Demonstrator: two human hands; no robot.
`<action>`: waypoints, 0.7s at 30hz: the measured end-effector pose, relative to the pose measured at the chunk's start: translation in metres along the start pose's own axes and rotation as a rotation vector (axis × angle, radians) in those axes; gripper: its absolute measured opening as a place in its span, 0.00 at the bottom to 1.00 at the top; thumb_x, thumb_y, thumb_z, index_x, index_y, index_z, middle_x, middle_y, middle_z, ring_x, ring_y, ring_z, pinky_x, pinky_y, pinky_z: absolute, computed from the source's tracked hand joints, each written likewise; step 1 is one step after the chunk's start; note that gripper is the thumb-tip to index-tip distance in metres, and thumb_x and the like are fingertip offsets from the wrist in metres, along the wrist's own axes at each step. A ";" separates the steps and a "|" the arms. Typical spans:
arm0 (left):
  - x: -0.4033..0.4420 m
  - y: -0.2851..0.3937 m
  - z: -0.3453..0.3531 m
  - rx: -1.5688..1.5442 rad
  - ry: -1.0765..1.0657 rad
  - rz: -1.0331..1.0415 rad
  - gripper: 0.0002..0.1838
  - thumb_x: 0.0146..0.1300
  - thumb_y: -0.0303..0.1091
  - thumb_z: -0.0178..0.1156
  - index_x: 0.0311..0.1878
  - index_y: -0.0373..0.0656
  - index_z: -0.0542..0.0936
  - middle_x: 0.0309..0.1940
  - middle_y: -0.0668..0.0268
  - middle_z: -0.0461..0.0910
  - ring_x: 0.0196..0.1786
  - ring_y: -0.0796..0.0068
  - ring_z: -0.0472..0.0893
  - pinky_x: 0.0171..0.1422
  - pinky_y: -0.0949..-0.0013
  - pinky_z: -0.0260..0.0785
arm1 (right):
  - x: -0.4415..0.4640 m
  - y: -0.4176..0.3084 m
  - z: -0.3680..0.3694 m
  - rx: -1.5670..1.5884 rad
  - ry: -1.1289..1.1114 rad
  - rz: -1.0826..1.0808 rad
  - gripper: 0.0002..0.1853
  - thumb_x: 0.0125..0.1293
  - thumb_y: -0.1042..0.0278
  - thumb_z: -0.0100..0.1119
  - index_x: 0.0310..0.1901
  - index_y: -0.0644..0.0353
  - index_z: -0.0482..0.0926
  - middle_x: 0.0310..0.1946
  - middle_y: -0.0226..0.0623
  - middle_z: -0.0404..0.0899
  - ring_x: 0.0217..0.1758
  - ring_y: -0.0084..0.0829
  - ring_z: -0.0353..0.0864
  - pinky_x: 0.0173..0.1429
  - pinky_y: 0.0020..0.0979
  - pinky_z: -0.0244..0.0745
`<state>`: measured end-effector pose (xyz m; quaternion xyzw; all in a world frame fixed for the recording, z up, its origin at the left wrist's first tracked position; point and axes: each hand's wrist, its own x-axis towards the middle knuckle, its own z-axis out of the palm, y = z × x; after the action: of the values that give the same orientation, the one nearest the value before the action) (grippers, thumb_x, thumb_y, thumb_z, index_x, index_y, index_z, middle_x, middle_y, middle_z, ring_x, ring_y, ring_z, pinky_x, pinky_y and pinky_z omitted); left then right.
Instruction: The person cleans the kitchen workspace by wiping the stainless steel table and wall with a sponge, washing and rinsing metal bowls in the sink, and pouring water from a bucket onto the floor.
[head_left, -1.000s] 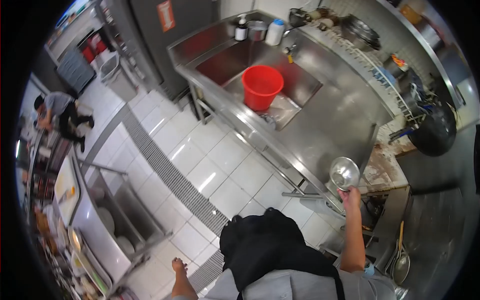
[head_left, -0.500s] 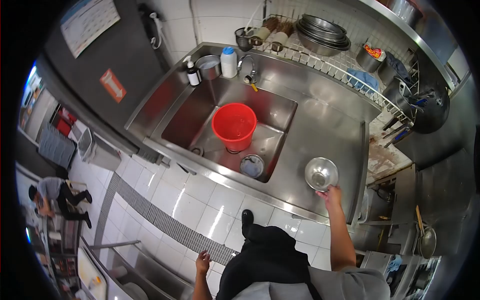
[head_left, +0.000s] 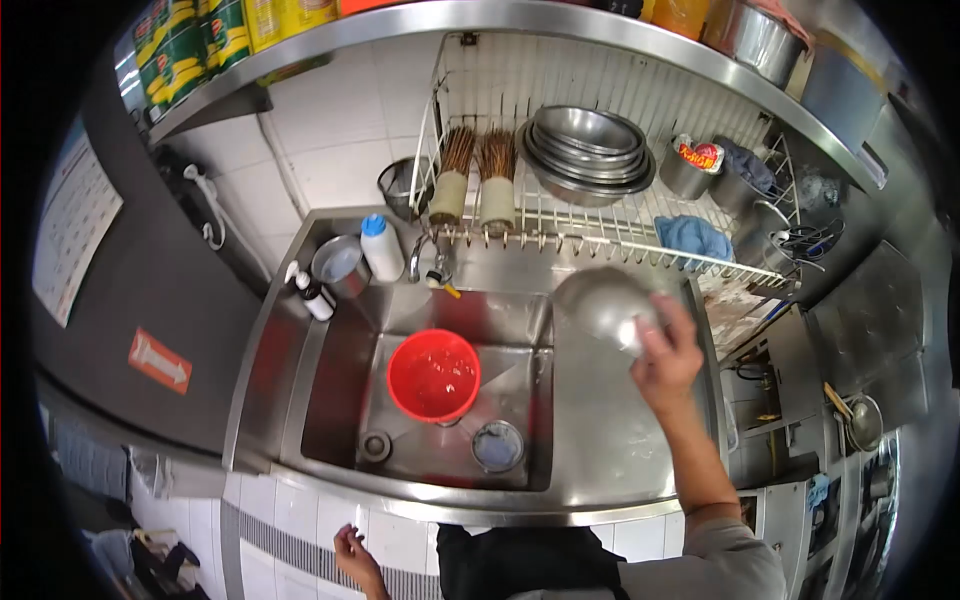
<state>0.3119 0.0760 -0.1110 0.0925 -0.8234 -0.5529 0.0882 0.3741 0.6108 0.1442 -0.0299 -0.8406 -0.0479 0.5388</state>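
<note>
My right hand (head_left: 668, 352) grips the rim of a steel mixing bowl (head_left: 606, 302), which is tilted over with its rounded underside partly toward me and blurred by motion. It is above the steel drainboard (head_left: 610, 430), right of the sink. Down at the lower left, my left hand (head_left: 352, 548) hangs in front of the counter with loosely bent fingers and nothing in it. A red bucket (head_left: 433, 375) holding clear water stands in the sink (head_left: 520, 400). Near it on the sink floor is a small round container (head_left: 497, 446) with something pale inside.
A white wire rack (head_left: 590, 238) behind the sink carries stacked metal bowls (head_left: 585, 150), two bamboo brushes (head_left: 497, 185) and a blue cloth (head_left: 694, 240). A faucet (head_left: 432, 262), a blue-capped bottle (head_left: 381, 250) and a pump bottle (head_left: 316, 296) stand along the back left. A steel shelf (head_left: 600, 28) runs overhead.
My right hand has lifted the bowl off the drainboard area toward the rack and tipped it. The head view has shifted closer and upward, showing the overhead shelf. My left hand stays low and unoccupied.
</note>
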 end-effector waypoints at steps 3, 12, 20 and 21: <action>0.087 0.023 0.066 -0.017 -0.300 0.092 0.13 0.67 0.25 0.55 0.55 0.39 0.74 0.39 0.61 0.81 0.41 0.72 0.81 0.43 0.71 0.75 | 0.075 0.006 0.011 -0.017 0.275 0.210 0.29 0.55 0.87 0.46 0.63 0.66 0.66 0.57 0.54 0.71 0.62 0.49 0.71 0.67 0.43 0.63; 0.281 -0.090 0.303 0.195 -0.633 0.102 0.37 0.57 0.35 0.67 0.67 0.39 0.62 0.47 0.55 0.80 0.45 0.65 0.81 0.51 0.65 0.72 | 0.174 -0.031 0.089 0.522 0.363 0.977 0.28 0.71 0.59 0.52 0.66 0.67 0.61 0.37 0.37 0.76 0.24 0.24 0.76 0.29 0.26 0.72; 0.339 -0.131 0.408 0.062 -0.964 -0.021 0.23 0.56 0.36 0.67 0.55 0.45 0.74 0.50 0.57 0.80 0.48 0.61 0.80 0.53 0.61 0.72 | -0.223 -0.174 0.245 0.169 -0.931 1.110 0.16 0.62 0.66 0.51 0.51 0.60 0.77 0.51 0.48 0.78 0.42 0.43 0.82 0.45 0.39 0.80; 0.341 -0.123 0.407 0.145 -0.951 -0.012 0.22 0.57 0.35 0.65 0.55 0.46 0.74 0.49 0.57 0.81 0.48 0.59 0.81 0.54 0.59 0.71 | -0.257 -0.187 0.260 0.101 -1.281 1.029 0.19 0.63 0.63 0.51 0.54 0.59 0.76 0.51 0.49 0.78 0.46 0.45 0.82 0.46 0.41 0.80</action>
<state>-0.1116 0.3089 -0.3618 -0.1600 -0.8082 -0.4757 -0.3081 0.2275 0.4546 -0.2061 -0.4086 -0.8674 0.2693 -0.0900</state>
